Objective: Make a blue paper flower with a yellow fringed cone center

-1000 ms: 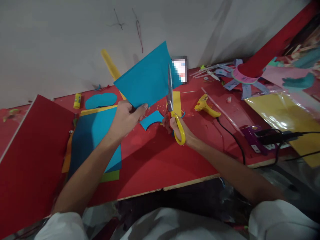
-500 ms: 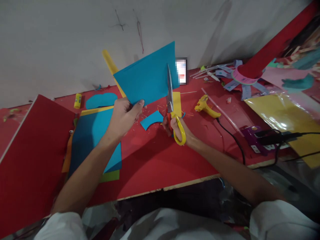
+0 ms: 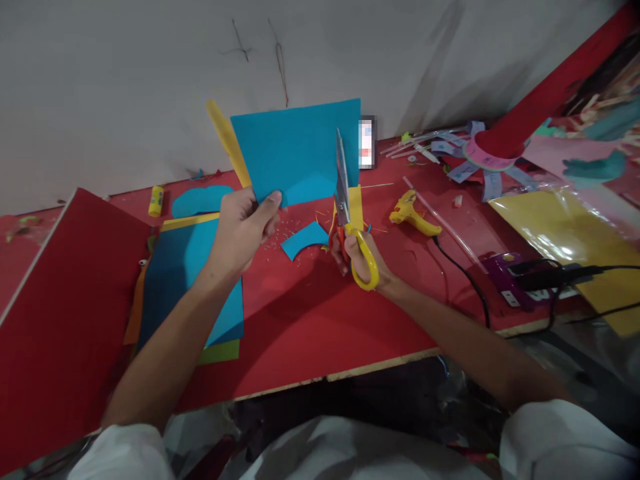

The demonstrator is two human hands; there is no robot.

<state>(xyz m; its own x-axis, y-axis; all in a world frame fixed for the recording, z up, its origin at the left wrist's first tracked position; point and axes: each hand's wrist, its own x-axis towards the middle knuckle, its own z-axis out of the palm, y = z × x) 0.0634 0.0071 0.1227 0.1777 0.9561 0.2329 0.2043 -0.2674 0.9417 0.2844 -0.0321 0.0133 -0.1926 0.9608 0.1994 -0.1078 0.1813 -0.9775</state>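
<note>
A sheet of blue paper point(image 3: 290, 150) is held up above the table, pinched at its lower left between the thumb and fingers of my left hand point(image 3: 247, 223). My right hand point(image 3: 363, 257) grips yellow-handled scissors point(image 3: 343, 180) that point upward, a blade showing in front of the sheet near its right edge. Whether the second blade is behind the paper I cannot tell. Below, between my hands, a curved blue paper offcut point(image 3: 304, 240) lies among small scraps. A yellow paper piece point(image 3: 355, 208) is behind the scissors.
Blue sheets point(image 3: 175, 280) lie under my left forearm, near a leaning red board point(image 3: 75, 327) and a glue stick point(image 3: 156, 201). A yellow glue gun point(image 3: 415, 215), its cord, and a purple power strip point(image 3: 515, 283) are on the right. A red cone point(image 3: 555, 83) stands farther back.
The blue sheet has turned from a slant to nearly level, its left top corner rising and its right side lowering. My left hand has shifted slightly left; the scissors moved slightly right.
</note>
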